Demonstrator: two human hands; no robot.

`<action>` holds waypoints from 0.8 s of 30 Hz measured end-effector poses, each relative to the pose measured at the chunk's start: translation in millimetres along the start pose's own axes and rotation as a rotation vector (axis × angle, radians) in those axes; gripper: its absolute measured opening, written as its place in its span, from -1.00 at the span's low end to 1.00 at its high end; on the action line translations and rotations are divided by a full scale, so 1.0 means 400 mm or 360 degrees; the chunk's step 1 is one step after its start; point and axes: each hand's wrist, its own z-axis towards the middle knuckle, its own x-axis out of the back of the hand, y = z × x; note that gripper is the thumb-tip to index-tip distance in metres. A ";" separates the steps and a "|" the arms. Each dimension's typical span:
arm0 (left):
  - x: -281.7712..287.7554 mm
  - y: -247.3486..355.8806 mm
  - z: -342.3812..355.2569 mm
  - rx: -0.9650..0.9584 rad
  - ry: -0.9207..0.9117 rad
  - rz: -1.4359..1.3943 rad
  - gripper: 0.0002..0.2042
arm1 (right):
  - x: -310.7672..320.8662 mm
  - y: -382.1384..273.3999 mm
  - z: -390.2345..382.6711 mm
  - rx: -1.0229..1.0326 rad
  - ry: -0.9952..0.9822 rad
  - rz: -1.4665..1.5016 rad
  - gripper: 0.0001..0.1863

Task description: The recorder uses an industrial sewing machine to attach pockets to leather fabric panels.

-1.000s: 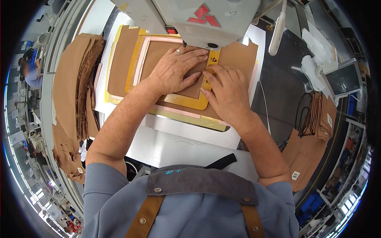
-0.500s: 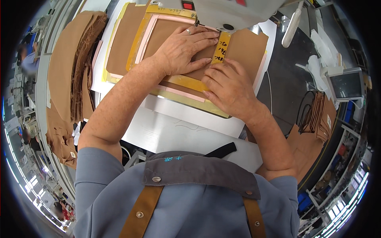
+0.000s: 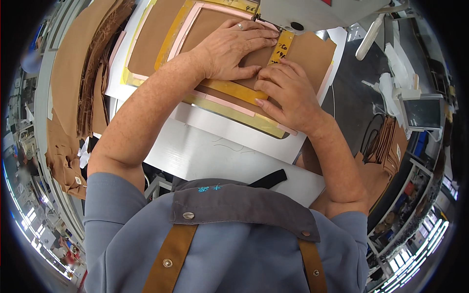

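My left hand lies on the brown fabric panel inside a yellow template frame lined with pink strips, its fingers extended toward the frame's marked right-hand strip. My right hand is curled over that frame's lower right corner, fingertips close to my left thumb. The template rests on more brown material and a white board. Just beyond my left fingertips is the grey head of a machine, its small metal parts near the frame's top right corner.
Layered brown pieces with frayed edges are piled at left. At right are folded brown pieces, a small screen, white crumpled material and a hanging white handle. The metal table edge runs before my body. Shelving and distant workers line the rims.
The view has shifted, with frame and hands appearing higher. My right hand has slid down the marked strip to the corner, its fingers more curled. My left hand still lies on the panel.
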 end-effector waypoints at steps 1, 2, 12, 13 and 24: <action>0.005 -0.001 -0.001 0.0011 -0.0050 -0.0024 -0.24 | -0.004 -0.001 0.004 0.0006 0.0010 -0.0023 -0.76; 0.015 -0.001 0.001 0.0009 -0.0045 -0.0023 -0.24 | 0.000 -0.003 0.009 0.0007 0.0010 -0.0028 -0.76; 0.028 0.001 0.002 -0.0058 -0.0108 -0.0022 -0.16 | -0.002 -0.001 0.035 0.0177 -0.0049 -0.0169 -0.75; 0.026 0.001 0.002 -0.0053 -0.0104 -0.0004 -0.17 | -0.003 -0.002 0.032 0.0173 -0.0058 -0.0155 -0.74; 0.010 -0.006 -0.002 -0.0152 0.0127 -0.0187 -0.37 | -0.016 -0.007 -0.003 0.0065 0.0027 -0.0091 -0.60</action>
